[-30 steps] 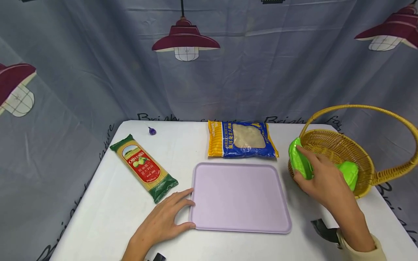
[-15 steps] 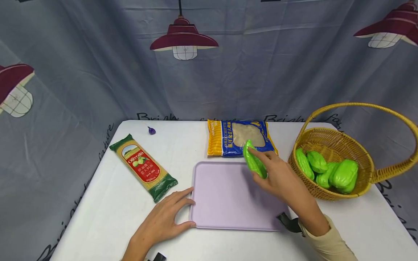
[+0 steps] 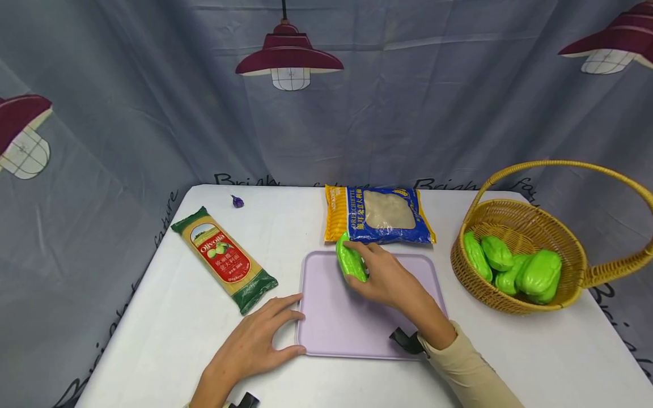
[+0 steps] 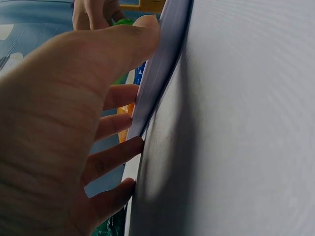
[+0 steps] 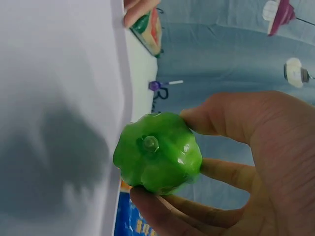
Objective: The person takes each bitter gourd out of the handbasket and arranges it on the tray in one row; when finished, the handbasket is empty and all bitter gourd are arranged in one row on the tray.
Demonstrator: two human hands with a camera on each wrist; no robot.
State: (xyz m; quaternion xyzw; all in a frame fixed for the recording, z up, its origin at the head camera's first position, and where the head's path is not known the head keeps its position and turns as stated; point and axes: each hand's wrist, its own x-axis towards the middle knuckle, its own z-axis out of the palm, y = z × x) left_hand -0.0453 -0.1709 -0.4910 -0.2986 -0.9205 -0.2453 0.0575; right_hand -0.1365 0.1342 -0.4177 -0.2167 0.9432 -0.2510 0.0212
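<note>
My right hand (image 3: 390, 280) holds a shiny green pepper (image 3: 350, 262) between thumb and fingers, over the back left part of a pale purple tray (image 3: 334, 326). Seen from the right wrist, the same pepper (image 5: 160, 157) turns its lobed end with a short stem to the camera, and a shadow falls on the tray. My left hand (image 3: 252, 343) is spread at the tray's left edge, its thumb and fingertips touching the rim. In the left wrist view, the fingers of that hand (image 4: 64, 113) lie along the rim without curling round it.
A wicker basket (image 3: 459, 283) with a tall handle stands at the right, several green peppers (image 3: 538, 272) inside. Behind the tray lies a blue and yellow orecchiette bag (image 3: 390, 209). A spaghetti pack (image 3: 224, 258) lies to the left, near a small purple lollipop (image 3: 237, 202).
My right hand has lifted a green pepper out of the basket and carried it left over the tray. The left hand has stayed at the tray's edge.
</note>
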